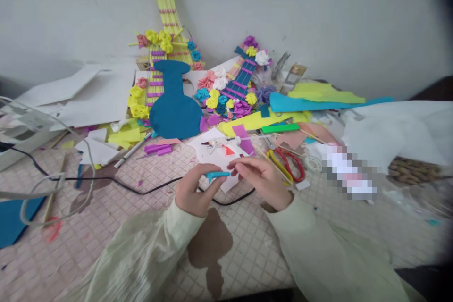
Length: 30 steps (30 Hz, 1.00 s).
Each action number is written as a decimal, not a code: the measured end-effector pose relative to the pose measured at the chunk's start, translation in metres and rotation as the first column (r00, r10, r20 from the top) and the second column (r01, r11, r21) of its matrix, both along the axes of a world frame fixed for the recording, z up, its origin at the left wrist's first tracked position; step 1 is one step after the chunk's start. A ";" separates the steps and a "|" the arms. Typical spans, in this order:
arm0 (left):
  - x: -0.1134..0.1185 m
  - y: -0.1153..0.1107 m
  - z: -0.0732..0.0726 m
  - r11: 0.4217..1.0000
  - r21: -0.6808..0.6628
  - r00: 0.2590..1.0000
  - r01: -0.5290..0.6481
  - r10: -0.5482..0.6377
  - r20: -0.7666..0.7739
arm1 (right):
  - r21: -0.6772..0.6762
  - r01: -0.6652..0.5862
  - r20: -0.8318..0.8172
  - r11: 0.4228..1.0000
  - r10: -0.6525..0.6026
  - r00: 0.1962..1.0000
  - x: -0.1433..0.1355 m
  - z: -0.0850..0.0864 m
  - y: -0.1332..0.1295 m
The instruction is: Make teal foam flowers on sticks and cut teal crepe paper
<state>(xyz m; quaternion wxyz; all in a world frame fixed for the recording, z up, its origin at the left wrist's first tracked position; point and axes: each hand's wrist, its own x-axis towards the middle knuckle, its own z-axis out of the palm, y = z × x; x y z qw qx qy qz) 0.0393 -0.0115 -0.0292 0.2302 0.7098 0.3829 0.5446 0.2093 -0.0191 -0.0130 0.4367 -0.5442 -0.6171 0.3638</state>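
Between the thumb and fingers of my left hand (196, 189) is a small light-blue piece (216, 175), which looks like folded paper or foam. My right hand (264, 180) is just to the right of it, with fingers pinched together near the piece's right end; what they hold, if anything, is too small to make out. Just beyond the hands lies a white sheet (201, 144) with a glue gun (221, 142) on it. A dark-blue vase-shaped cutout (177, 112) leans upright behind, against a yellow craft piece (155, 73) with purple strips.
Red-handled scissors (300, 170) and yellow-handled scissors (279, 167) lie right of my right hand. A black cable (141, 193) crosses the tiled table (116, 207). A green bar (281, 128) and a flower-covered craft piece (239, 80) are behind. A pale cable (94, 165) loops at left.
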 end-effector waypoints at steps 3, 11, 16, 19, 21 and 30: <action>0.001 0.004 -0.003 1.000 -0.003 0.997 0.022 -0.022 0.068 | 0.116 0.270 0.290 0.956 -0.293 0.911 0.041 0.000 0.004; 0.003 0.009 -0.012 0.999 0.003 0.997 0.051 -0.051 0.057 | 0.015 0.402 0.703 0.916 -0.295 0.647 0.109 -0.021 0.005; 0.002 0.010 -0.011 0.998 0.045 0.998 0.054 -0.056 0.036 | -0.061 0.358 0.815 0.932 -0.160 0.558 0.099 -0.018 0.011; 0.001 0.011 -0.007 0.996 0.069 0.998 0.064 -0.065 0.023 | -0.117 0.321 0.847 0.940 -0.075 0.527 0.097 -0.012 0.016; 0.000 0.012 -0.006 0.993 0.084 0.997 0.079 -0.080 0.015 | -0.138 0.321 0.863 0.937 -0.045 0.503 0.098 -0.008 0.018; 0.003 0.012 -0.006 0.995 0.071 0.990 0.075 -0.083 0.114 | -0.032 0.452 0.937 0.892 -0.131 0.324 0.104 0.014 0.008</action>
